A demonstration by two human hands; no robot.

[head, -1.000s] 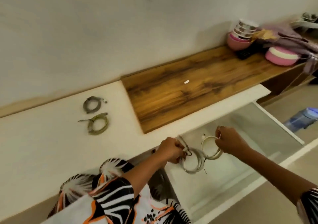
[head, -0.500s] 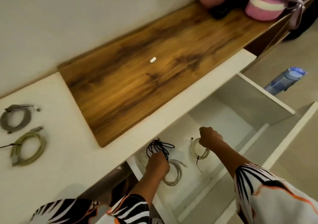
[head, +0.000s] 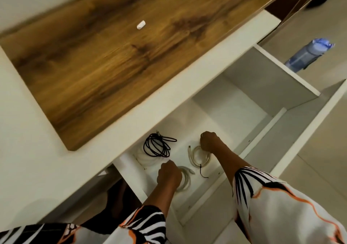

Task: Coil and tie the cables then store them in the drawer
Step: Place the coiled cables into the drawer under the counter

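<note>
Both hands have sunk deeper into the open white drawer (head: 266, 86) | left hand (head: 169, 174) curls round a coiled white cable (head: 185, 180) on its floor | right hand (head: 209, 141) grips another pale coil (head: 199, 156) | black cable bundle (head: 157, 147) lies beside | blue bottle (head: 308, 54) stands beyond

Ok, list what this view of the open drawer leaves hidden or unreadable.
- Head view: left hand covers part of the pale coiled cable; its tie is not visible.
- Right hand hides the top of the white coiled cable.
- White object under the black cable: unidentifiable.
- Small white piece on the wooden top: blurred.
</note>
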